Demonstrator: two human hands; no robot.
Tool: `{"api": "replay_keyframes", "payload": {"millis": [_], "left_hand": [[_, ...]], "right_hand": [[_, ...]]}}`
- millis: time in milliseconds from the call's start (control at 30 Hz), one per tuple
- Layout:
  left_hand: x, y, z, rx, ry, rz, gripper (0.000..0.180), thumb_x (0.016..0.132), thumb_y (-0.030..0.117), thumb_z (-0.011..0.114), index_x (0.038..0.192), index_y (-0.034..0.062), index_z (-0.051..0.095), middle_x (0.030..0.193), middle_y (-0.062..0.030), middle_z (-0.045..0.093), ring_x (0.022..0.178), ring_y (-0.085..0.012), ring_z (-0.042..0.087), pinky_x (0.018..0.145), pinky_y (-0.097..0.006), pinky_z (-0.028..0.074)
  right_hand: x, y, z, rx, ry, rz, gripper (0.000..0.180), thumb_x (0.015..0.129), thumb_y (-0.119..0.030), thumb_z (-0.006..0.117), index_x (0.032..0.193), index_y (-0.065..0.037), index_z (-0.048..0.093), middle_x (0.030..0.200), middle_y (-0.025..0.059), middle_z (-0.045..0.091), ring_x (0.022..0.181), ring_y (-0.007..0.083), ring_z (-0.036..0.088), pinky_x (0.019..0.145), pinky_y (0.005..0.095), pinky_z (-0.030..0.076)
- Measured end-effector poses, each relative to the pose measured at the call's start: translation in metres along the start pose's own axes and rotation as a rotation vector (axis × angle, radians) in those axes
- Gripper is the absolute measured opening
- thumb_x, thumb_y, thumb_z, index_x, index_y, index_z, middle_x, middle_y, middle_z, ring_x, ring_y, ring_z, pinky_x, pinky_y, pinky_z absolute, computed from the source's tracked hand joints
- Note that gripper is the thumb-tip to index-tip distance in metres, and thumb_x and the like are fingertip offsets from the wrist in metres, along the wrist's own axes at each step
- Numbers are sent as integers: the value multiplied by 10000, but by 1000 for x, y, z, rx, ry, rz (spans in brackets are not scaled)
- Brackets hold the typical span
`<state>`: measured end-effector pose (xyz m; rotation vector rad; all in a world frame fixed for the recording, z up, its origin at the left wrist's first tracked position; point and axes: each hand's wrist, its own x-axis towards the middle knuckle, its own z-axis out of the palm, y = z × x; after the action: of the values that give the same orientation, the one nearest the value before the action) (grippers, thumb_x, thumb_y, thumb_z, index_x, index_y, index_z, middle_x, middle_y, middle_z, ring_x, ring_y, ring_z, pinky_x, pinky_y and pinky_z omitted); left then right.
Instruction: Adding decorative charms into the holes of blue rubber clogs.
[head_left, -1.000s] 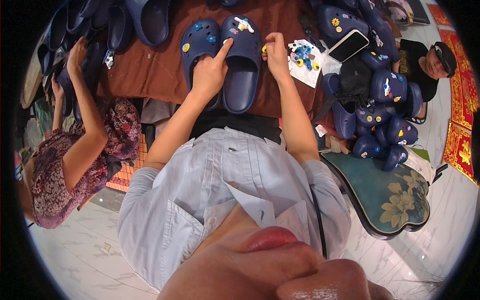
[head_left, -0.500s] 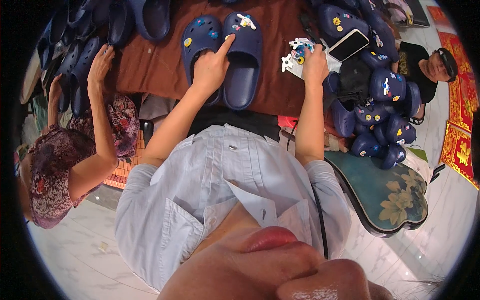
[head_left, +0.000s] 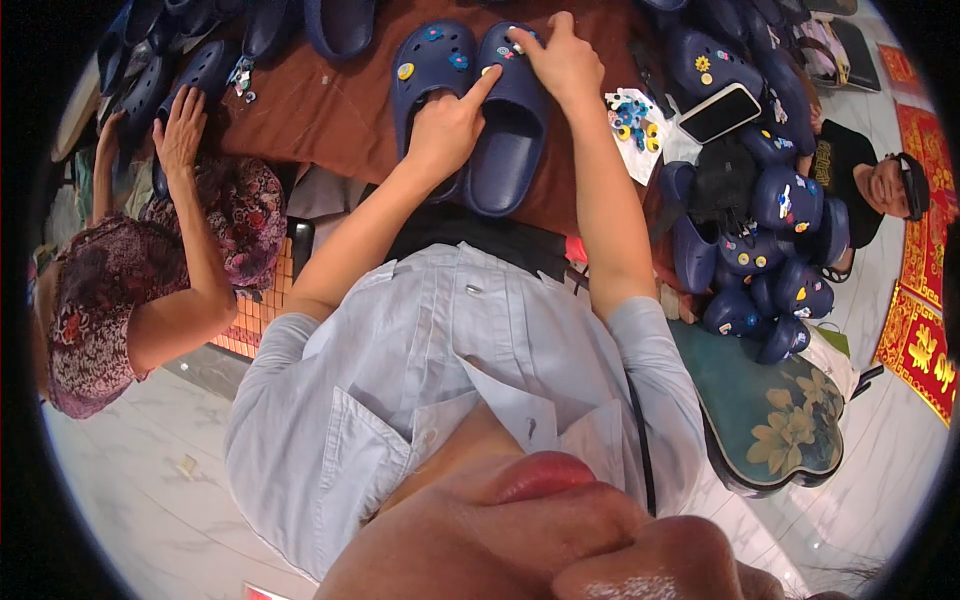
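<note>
Two navy clogs stand side by side at the top middle, toes pointing away from me. My left hand [head_left: 448, 130] lies across the inner side of the left clog [head_left: 405, 100], its index finger stretched onto the upper of the right clog [head_left: 503, 160], touching a small yellow charm there. Its other fingers are curled and partly hidden. My right hand [head_left: 563, 62] grips the right clog near its toe, with the thumb on top against a white charm [head_left: 518, 46]. Its fingers lie along the clog's outer side, their tips hard to see. Blue and yellow charms decorate the left clog.
Loose charms [head_left: 630, 128] lie on white paper [head_left: 643, 165] upon the brown cloth [head_left: 310, 120]. A phone [head_left: 718, 113] and a heap of decorated clogs [head_left: 788, 197] are to the right. On the left, another person's hand [head_left: 180, 135] touches a clog; a seated person [head_left: 845, 180] is far right.
My right hand has moved left from the loose charms onto the right clog's toe. My left index finger stays on that clog. The co-worker's hand has shifted, and the view has turned slightly.
</note>
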<state>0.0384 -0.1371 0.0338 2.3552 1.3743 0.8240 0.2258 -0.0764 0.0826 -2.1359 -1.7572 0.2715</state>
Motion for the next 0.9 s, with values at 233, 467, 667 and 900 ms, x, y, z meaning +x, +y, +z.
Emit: {"api": "replay_keyframes", "payload": {"millis": [233, 467, 667, 900], "left_hand": [[1, 0, 2, -21, 20, 26, 655, 845, 75, 624, 1455, 256, 465, 641, -192, 571, 596, -376, 594, 578, -487, 503], [0, -1, 2, -22, 13, 34, 667, 847, 78, 622, 1469, 242, 447, 625, -188, 566, 591, -378, 590, 579, -484, 499], [2, -1, 2, -50, 13, 55, 665, 852, 82, 620, 1473, 239, 441, 630, -197, 562, 591, -381, 588, 583, -489, 497], [1, -3, 2, -37, 10, 45, 710, 849, 90, 631, 1500, 246, 395, 632, -194, 560, 592, -381, 599, 571, -483, 497]], "right_hand": [[8, -7, 23, -90, 5, -25, 425, 942, -424, 524, 1145, -50, 518, 919, 299, 694, 909, 482, 679, 813, 564, 523], [-1, 12, 27, -33, 13, -123, 318, 959, -354, 494, 1087, -67, 536, 876, 284, 691, 874, 490, 671, 781, 587, 515], [-26, 72, -7, -38, 179, 62, 343, 988, -401, 459, 1067, -73, 522, 850, 298, 675, 849, 510, 648, 762, 597, 488], [-54, 128, -33, -342, 88, 244, 378, 990, -436, 459, 1077, -73, 511, 861, 271, 694, 847, 475, 669, 731, 565, 503]]}}
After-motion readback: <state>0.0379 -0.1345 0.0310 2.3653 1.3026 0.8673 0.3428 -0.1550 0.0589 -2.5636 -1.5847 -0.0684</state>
